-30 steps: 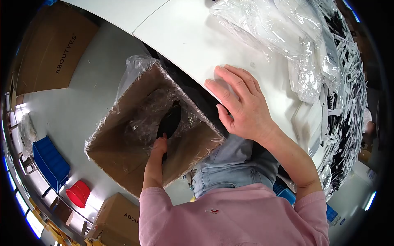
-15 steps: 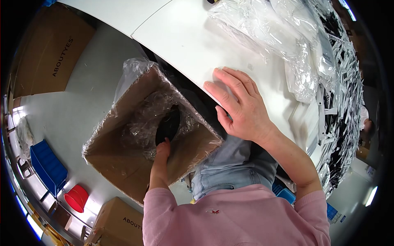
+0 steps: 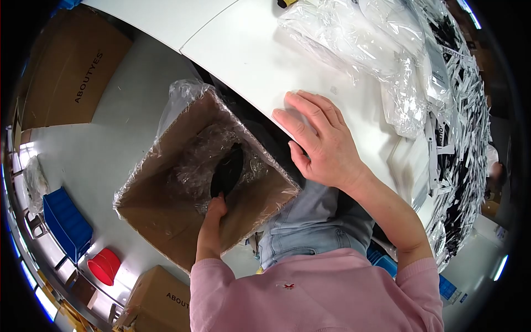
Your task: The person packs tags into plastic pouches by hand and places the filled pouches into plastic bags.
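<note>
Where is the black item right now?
In the head view, left of centre: the black item is inside the open carton, its near end in the left hand, with clear plastic around it.

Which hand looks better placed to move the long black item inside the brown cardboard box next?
Probably left: the left hand is inside the open brown cardboard box, gripping the near end of the long black item. The right hand rests outside, on the white tabletop.

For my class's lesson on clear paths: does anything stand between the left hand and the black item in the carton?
Nothing visible does: the left hand touches the black item; crumpled clear plastic lies beside it.
</note>
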The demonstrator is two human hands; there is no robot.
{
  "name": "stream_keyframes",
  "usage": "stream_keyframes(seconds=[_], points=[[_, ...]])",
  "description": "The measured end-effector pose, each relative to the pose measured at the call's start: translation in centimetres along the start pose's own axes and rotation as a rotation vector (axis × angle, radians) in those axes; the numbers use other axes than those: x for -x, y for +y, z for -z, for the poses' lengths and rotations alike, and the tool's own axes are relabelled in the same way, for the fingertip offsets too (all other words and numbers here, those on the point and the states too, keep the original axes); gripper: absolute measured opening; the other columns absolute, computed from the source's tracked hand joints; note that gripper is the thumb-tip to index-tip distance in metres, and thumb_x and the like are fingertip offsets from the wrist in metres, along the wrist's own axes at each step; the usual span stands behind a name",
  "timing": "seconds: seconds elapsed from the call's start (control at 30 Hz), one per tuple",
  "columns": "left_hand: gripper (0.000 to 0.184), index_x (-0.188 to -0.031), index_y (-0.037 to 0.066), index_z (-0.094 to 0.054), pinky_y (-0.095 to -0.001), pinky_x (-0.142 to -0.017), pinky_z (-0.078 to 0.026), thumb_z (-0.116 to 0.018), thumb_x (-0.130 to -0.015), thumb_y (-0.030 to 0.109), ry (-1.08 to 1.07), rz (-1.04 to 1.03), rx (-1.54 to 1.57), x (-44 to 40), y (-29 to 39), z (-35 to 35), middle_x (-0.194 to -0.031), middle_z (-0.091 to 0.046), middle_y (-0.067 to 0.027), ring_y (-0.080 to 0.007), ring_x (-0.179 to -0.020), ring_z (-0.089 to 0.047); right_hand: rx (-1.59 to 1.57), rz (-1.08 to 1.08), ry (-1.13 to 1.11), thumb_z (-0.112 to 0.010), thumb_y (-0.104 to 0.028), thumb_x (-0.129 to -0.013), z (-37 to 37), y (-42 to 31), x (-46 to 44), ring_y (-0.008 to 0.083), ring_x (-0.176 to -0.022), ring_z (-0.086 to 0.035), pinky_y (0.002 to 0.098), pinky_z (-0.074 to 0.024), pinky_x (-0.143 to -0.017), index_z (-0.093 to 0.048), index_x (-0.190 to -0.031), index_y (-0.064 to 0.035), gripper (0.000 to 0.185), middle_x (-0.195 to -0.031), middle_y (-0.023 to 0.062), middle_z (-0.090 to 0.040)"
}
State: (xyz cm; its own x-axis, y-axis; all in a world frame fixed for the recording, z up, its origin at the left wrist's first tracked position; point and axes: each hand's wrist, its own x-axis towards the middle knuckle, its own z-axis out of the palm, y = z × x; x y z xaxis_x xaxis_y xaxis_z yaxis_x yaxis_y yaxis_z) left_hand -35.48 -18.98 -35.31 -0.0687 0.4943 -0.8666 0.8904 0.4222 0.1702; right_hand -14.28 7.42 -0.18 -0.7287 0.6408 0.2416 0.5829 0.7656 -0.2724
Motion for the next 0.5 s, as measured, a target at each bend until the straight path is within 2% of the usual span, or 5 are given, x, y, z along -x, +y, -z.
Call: stream_keyframes(seconds=[0.07, 0.13, 0.37, 0.43, 0.5], points=[[0.045, -0.122, 0.007, -0.046, -0.0441, -0.081, -0.048, -0.051, -0.079, 0.016, 0.018, -0.001, 0.040, 0.9, -1.1, -0.1, -0.105, -0.060, -0.0222, -0.0376, -0.097, -0.058, 0.002, 0.000, 0.002, -0.059, -0.006, -0.073, 0.1, 0.0, 0.0, 0.0263, -0.113, -0.045, 0.0390, -0.0375, -0.096, -0.053, -0.117, -0.0121, 0.045, -0.121, 0.0094, -0.047], [0.041, -0.114, 0.010, -0.055, -0.0431, -0.079, -0.049, -0.054, -0.073, 0.014, 0.290, -0.174, 0.258, 2.4, -2.6, -0.2, -0.096, -0.062, -0.0218, -0.0374, -0.091, -0.059, -0.006, -0.010, -0.001, -0.059, -0.006, -0.074, 0.0, 0.0, 0.1, 0.0261, -0.113, -0.045, 0.0388, -0.0374, -0.096, -0.053, -0.117, -0.0125, 0.044, -0.120, 0.0091, -0.048], [0.028, -0.100, 0.008, -0.062, -0.0378, -0.065, -0.051, -0.057, -0.073, 0.015, 0.342, -0.070, 0.389, 12.1, -7.0, 4.3, -0.076, -0.064, -0.0167, -0.0295, -0.070, -0.063, -0.016, 0.003, 0.018, -0.059, -0.006, -0.073, -0.2, 0.1, 0.1, 0.0258, -0.113, -0.044, 0.0387, -0.0378, -0.096, -0.054, -0.116, -0.0124, 0.043, -0.120, 0.0084, -0.048], [0.025, -0.091, 0.008, -0.065, -0.0400, -0.076, -0.049, -0.059, -0.072, 0.024, 0.049, 0.120, 0.399, 14.8, -7.5, 6.0, -0.082, -0.064, -0.0184, -0.0352, -0.083, -0.061, -0.005, 0.012, 0.032, -0.059, -0.005, -0.073, -0.2, 0.2, 0.2, 0.0256, -0.114, -0.044, 0.0385, -0.0380, -0.096, -0.054, -0.116, -0.0124, 0.044, -0.120, 0.0084, -0.048], [0.029, -0.086, 0.007, -0.065, -0.0380, -0.074, -0.050, -0.060, -0.072, 0.032, -0.033, 0.154, 0.378, 17.6, -6.7, 8.1, -0.078, -0.064, -0.0162, -0.0321, -0.079, -0.062, -0.010, 0.015, 0.032, -0.058, -0.005, -0.073, -0.2, 0.1, 0.3, 0.0256, -0.114, -0.045, 0.0384, -0.0382, -0.096, -0.054, -0.115, -0.0123, 0.044, -0.120, 0.0085, -0.048]])
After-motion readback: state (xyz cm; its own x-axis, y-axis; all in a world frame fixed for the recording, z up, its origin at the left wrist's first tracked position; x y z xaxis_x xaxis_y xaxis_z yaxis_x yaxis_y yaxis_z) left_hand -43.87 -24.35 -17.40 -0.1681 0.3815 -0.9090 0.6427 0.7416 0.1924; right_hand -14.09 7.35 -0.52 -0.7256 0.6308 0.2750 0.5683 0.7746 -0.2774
